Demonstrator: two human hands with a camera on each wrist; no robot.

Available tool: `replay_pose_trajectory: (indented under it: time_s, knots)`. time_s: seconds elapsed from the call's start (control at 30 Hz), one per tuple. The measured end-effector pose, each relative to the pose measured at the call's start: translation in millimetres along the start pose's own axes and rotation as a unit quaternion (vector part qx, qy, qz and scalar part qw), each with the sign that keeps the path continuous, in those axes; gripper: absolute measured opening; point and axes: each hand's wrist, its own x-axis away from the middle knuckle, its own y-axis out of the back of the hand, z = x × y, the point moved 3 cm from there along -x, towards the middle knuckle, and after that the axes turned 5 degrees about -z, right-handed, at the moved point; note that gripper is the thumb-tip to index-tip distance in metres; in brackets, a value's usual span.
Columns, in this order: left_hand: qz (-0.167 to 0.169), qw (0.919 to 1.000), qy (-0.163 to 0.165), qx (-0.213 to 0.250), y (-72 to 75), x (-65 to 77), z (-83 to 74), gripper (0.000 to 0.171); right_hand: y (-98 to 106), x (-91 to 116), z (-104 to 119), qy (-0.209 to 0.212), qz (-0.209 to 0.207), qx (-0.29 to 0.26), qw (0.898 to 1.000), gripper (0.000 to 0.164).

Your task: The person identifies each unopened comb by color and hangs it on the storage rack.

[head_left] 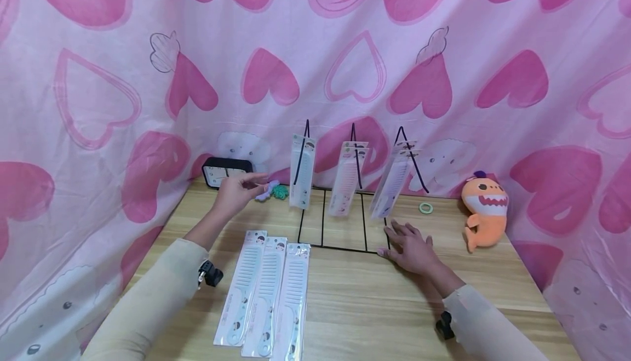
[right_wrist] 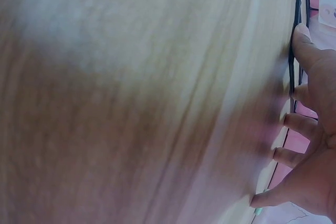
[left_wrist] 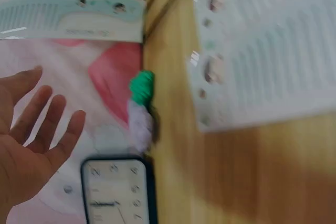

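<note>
A black wire rack [head_left: 322, 246] stands on the table, with packaged combs on its three hooks: a pale green comb [head_left: 302, 172] at left, pink combs [head_left: 348, 180] in the middle and purple combs [head_left: 393, 183] at right. My left hand [head_left: 235, 194] is in the air left of the green comb, its fingers loosely spread and holding nothing in the left wrist view. My right hand [head_left: 410, 248] rests its fingertips at the rack's front right corner; its thumb touches the black wire [right_wrist: 292, 66] in the right wrist view. Packaged pale green combs [head_left: 268, 290] lie overlapping on the table, nearer me.
Behind the left hand stands a black-framed clock [head_left: 213, 172], beside a lilac and green tangle [head_left: 280, 191]. A small green ring [head_left: 425, 208] and an orange plush toy [head_left: 485, 207] are at right. A pink heart-patterned cloth [head_left: 281, 32] hangs round the wooden table [head_left: 374, 306].
</note>
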Motion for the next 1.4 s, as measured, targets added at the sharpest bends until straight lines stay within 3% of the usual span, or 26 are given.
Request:
replay_pose_trajectory:
  time_s: [0.4, 0.67, 0.8, 1.13, 1.4]
  knots:
    - [0.097, 0.9931, 0.013, -0.064, 6.3, 22.1, 42.8, 0.046, 0, -1, 1, -0.002, -0.001, 0.001, 1.0, 0.082]
    - [0.167, 0.98, 0.08, -0.072, 3.3, 38.6, 61.3, 0.048, 1, 0, 0, 0.002, -0.004, 0.003, 1.0, 0.081]
    - [0.183, 0.9759, 0.088, -0.08, 1.4, 43.6, 63.6, 0.048, 1, 0, 0, 0.002, -0.002, 0.002, 1.0, 0.081]
    - [0.213, 0.9693, 0.067, -0.104, -1.8, 49.8, 72.9, 0.047, 1, -2, 1, -0.002, 0.003, 0.003, 1.0, 0.083]
    - [0.224, 0.9639, 0.077, -0.122, -4.5, 55.9, 76.4, 0.048, -1, -2, 0, -0.005, 0.008, 0.007, 1.0, 0.083]
